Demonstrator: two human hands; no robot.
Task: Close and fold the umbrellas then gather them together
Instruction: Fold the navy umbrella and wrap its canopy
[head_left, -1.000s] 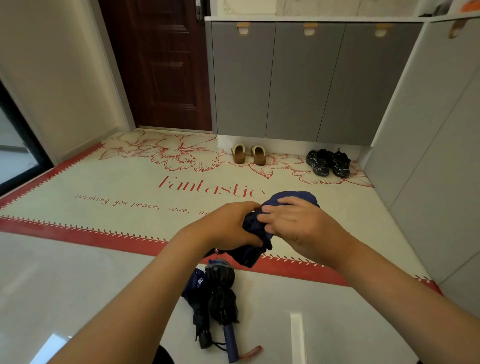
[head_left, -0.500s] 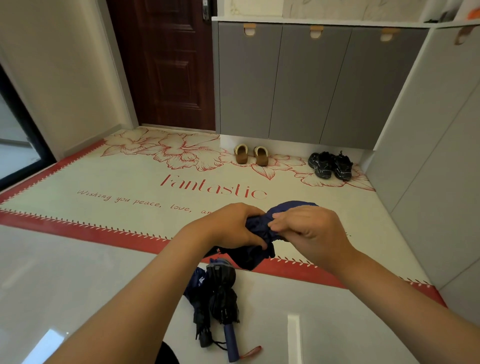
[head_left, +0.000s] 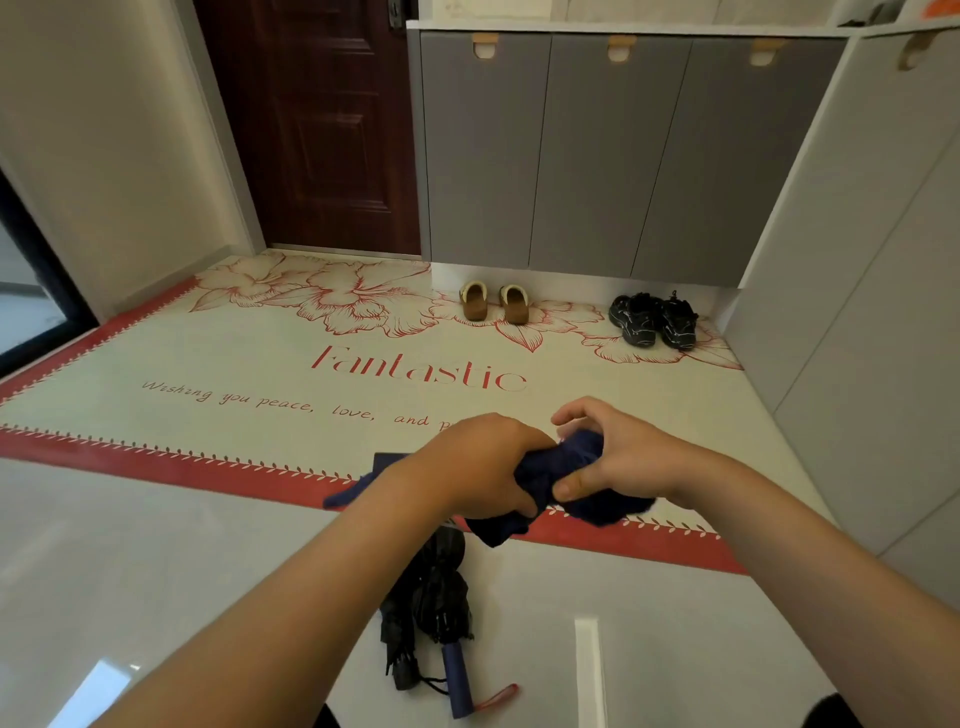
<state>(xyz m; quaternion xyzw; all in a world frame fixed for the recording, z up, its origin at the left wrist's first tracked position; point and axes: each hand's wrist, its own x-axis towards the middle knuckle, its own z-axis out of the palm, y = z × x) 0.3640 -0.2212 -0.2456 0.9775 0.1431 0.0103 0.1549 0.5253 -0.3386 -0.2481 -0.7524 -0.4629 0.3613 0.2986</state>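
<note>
I hold a navy blue folding umbrella (head_left: 566, 467) in front of me, above the red edge of the mat. My left hand (head_left: 483, 462) grips its bunched fabric from the left, and a loose flap sticks out past my left wrist. My right hand (head_left: 618, 457) holds the right end, thumb pressed under the cloth and fingers curled over it. Two folded umbrellas lie side by side on the floor below my hands: a black one (head_left: 405, 623) and one with a blue handle (head_left: 457, 670) and red wrist strap.
A large cream mat (head_left: 234, 374) with red flowers and lettering covers the floor ahead. Brown slippers (head_left: 493, 301) and black shoes (head_left: 654, 319) stand at its far edge under grey cabinets (head_left: 613, 156). A dark wooden door (head_left: 322, 130) is at the back left.
The umbrella has been turned in my hands and its fabric bunched tighter. My right hand shifted right to the end, and a flap now hangs out on the left.
</note>
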